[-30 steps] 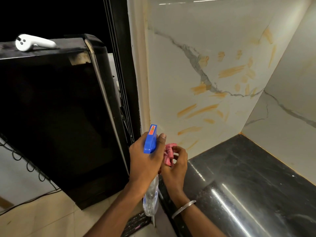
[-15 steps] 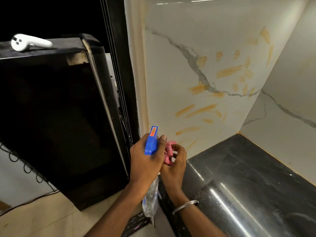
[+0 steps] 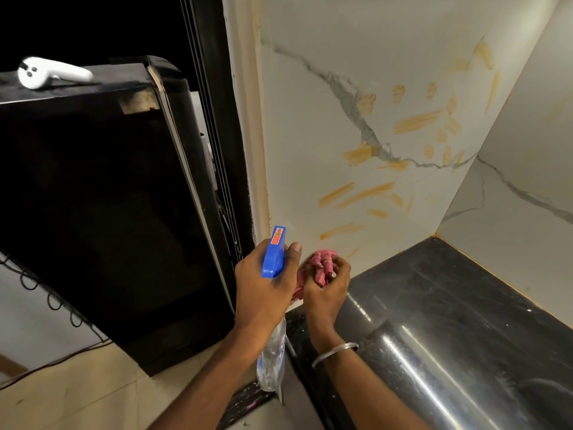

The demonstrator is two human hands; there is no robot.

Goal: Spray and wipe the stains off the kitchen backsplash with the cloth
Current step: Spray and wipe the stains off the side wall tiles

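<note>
The backsplash point(image 3: 310, 119) shows orange stains point(image 3: 415, 122), none wiped yet; left hand point(image 3: 263, 290) grips the spray bottle point(image 3: 274, 256), right hand point(image 3: 325, 293) clutches the cloth point(image 3: 324, 263).

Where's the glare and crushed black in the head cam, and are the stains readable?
Head view: bright glare streaks on the black counter; the front of the black appliance is crushed to near-black, no detail; the orange stains on the backsplash are evenly lit and readable; the wide angle bows straight edges towards the borders.
</note>
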